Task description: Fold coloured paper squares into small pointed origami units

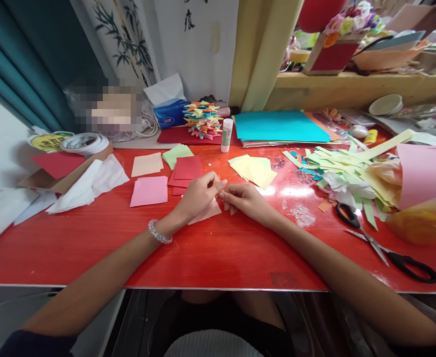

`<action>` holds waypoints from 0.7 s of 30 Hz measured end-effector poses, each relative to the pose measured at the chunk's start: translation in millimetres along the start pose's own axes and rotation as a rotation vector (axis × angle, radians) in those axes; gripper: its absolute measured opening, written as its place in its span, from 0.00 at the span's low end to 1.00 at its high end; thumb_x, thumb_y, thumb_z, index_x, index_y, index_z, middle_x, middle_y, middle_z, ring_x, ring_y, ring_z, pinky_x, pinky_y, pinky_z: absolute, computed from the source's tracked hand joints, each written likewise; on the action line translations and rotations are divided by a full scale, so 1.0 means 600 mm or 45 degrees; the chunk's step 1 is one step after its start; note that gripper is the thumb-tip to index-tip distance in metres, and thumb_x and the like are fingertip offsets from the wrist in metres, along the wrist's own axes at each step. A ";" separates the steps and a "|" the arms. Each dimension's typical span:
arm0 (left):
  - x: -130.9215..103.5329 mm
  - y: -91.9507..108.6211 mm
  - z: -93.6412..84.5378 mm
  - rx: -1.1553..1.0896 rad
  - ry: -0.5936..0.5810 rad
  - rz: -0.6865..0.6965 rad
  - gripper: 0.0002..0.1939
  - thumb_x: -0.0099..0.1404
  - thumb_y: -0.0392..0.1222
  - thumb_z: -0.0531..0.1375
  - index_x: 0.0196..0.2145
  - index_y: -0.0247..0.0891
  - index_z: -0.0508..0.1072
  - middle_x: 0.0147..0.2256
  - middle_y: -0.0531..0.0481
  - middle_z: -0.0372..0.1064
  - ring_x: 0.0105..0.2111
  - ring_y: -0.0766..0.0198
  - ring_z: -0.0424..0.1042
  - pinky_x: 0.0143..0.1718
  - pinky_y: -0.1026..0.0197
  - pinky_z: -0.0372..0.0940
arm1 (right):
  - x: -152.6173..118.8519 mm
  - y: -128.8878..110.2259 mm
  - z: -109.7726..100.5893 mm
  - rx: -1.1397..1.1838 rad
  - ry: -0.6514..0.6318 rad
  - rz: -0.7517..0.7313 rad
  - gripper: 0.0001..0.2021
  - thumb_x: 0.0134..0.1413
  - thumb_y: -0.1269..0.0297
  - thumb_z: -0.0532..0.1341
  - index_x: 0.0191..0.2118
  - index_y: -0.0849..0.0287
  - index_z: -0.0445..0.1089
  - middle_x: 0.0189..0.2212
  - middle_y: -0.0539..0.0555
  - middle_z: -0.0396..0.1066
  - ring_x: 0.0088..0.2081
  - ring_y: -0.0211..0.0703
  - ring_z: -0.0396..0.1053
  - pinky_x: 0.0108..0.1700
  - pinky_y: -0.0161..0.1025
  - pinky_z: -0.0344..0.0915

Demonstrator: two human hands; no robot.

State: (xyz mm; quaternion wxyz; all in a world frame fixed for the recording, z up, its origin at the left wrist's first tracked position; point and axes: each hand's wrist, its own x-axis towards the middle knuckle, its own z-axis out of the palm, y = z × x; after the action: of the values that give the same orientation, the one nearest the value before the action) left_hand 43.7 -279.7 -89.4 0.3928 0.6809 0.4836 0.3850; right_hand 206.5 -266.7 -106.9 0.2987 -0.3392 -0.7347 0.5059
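Above the middle of the red table, the fingertips of my left hand (pixel 201 196) and my right hand (pixel 249 202) meet in a pinch. Whatever is between them is hidden or too small to name. A clear beaded bracelet (pixel 160 232) circles my left wrist. Under the left hand lies a pale pink paper square (pixel 208 212), partly covered. Beyond the hands are stacks of red paper (pixel 188 168), pink paper (pixel 149 191), tan paper (pixel 147 164), green paper (pixel 177 154) and yellow paper (pixel 255 170). A glue stick (pixel 226 136) stands upright behind them.
Black-handled scissors (pixel 370 240) lie spread at the right, near a heap of paper strips (pixel 337 163). Turquoise sheets (pixel 280 126) and a colourful folded-paper ball (pixel 203 120) sit at the back. A cardboard box (pixel 69 183) with tape rolls (pixel 84 144) is left.
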 end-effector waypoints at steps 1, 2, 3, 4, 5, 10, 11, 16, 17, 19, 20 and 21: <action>0.000 -0.001 -0.002 -0.013 -0.010 0.009 0.16 0.66 0.50 0.53 0.24 0.39 0.60 0.25 0.53 0.64 0.27 0.65 0.62 0.32 0.61 0.58 | 0.000 -0.001 -0.001 0.010 -0.010 0.012 0.16 0.61 0.57 0.55 0.24 0.60 0.64 0.20 0.49 0.66 0.21 0.32 0.64 0.26 0.34 0.61; 0.001 -0.002 -0.004 -0.009 -0.003 0.021 0.16 0.65 0.51 0.53 0.25 0.39 0.61 0.25 0.53 0.64 0.27 0.66 0.62 0.32 0.61 0.58 | -0.001 -0.003 -0.002 0.027 -0.019 0.027 0.17 0.60 0.56 0.55 0.24 0.60 0.64 0.20 0.49 0.66 0.21 0.33 0.64 0.26 0.34 0.61; 0.001 -0.002 -0.005 0.009 0.017 0.032 0.16 0.65 0.51 0.53 0.25 0.39 0.61 0.25 0.53 0.63 0.27 0.66 0.61 0.32 0.61 0.57 | -0.001 -0.005 -0.002 0.046 -0.025 0.043 0.17 0.60 0.55 0.56 0.24 0.60 0.65 0.20 0.49 0.66 0.21 0.33 0.64 0.26 0.34 0.61; 0.001 -0.002 -0.007 0.033 0.043 0.039 0.16 0.65 0.51 0.54 0.24 0.39 0.61 0.24 0.53 0.62 0.26 0.66 0.61 0.31 0.61 0.56 | -0.001 -0.007 -0.003 0.062 -0.031 0.056 0.17 0.59 0.54 0.56 0.24 0.60 0.65 0.20 0.49 0.66 0.21 0.33 0.64 0.26 0.34 0.60; 0.002 -0.003 -0.008 0.052 0.067 0.041 0.17 0.65 0.52 0.54 0.24 0.39 0.61 0.23 0.54 0.60 0.25 0.66 0.60 0.29 0.61 0.55 | -0.002 -0.009 -0.003 0.074 -0.035 0.064 0.18 0.58 0.53 0.57 0.24 0.60 0.65 0.20 0.49 0.67 0.21 0.33 0.64 0.26 0.34 0.60; 0.006 -0.004 -0.012 -0.104 0.029 -0.002 0.20 0.64 0.52 0.55 0.20 0.39 0.58 0.21 0.55 0.57 0.24 0.66 0.59 0.30 0.60 0.55 | 0.000 -0.010 -0.007 0.100 -0.087 0.061 0.18 0.57 0.51 0.58 0.26 0.61 0.67 0.21 0.49 0.68 0.21 0.33 0.64 0.27 0.34 0.61; 0.008 -0.005 -0.014 -0.173 -0.010 -0.012 0.19 0.64 0.52 0.55 0.20 0.38 0.60 0.21 0.55 0.58 0.25 0.66 0.61 0.31 0.60 0.56 | 0.001 -0.008 -0.008 0.107 -0.102 0.065 0.18 0.57 0.50 0.58 0.27 0.61 0.68 0.21 0.49 0.68 0.22 0.33 0.64 0.27 0.34 0.61; 0.016 -0.009 -0.032 -0.372 -0.127 0.047 0.11 0.62 0.49 0.59 0.34 0.39 0.73 0.25 0.54 0.64 0.27 0.68 0.63 0.33 0.63 0.59 | 0.004 0.000 -0.021 0.225 -0.148 0.091 0.17 0.57 0.51 0.59 0.29 0.61 0.69 0.22 0.49 0.69 0.22 0.33 0.65 0.27 0.33 0.62; 0.017 -0.010 -0.035 -0.404 -0.160 0.058 0.10 0.62 0.48 0.59 0.35 0.40 0.74 0.26 0.54 0.65 0.27 0.69 0.64 0.33 0.63 0.59 | 0.004 0.001 -0.023 0.269 -0.154 0.098 0.16 0.57 0.51 0.59 0.30 0.61 0.69 0.22 0.49 0.69 0.22 0.33 0.65 0.28 0.33 0.62; 0.016 -0.012 -0.039 -0.473 -0.216 0.060 0.10 0.61 0.48 0.60 0.35 0.39 0.75 0.26 0.54 0.66 0.27 0.69 0.64 0.34 0.63 0.60 | 0.002 0.000 -0.028 0.350 -0.192 0.113 0.15 0.57 0.52 0.59 0.30 0.61 0.69 0.22 0.49 0.69 0.22 0.33 0.64 0.28 0.33 0.62; 0.015 -0.012 -0.040 -0.506 -0.231 0.056 0.10 0.61 0.47 0.61 0.35 0.39 0.75 0.26 0.53 0.67 0.28 0.68 0.65 0.34 0.62 0.61 | 0.001 -0.001 -0.030 0.381 -0.219 0.117 0.15 0.57 0.53 0.59 0.30 0.61 0.70 0.22 0.49 0.68 0.23 0.33 0.64 0.29 0.33 0.62; 0.014 -0.012 -0.040 -0.536 -0.238 0.054 0.10 0.60 0.47 0.61 0.35 0.39 0.74 0.27 0.53 0.68 0.28 0.68 0.65 0.35 0.62 0.62 | 0.000 -0.002 -0.031 0.403 -0.246 0.116 0.15 0.58 0.53 0.59 0.30 0.61 0.70 0.22 0.49 0.68 0.23 0.33 0.64 0.29 0.33 0.62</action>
State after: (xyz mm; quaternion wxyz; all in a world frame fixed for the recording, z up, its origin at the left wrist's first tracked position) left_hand 21.4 -265.8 -85.4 0.5610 0.6268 0.3397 0.4208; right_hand 220.6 -256.8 -100.2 0.2532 -0.2707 -0.6551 0.6583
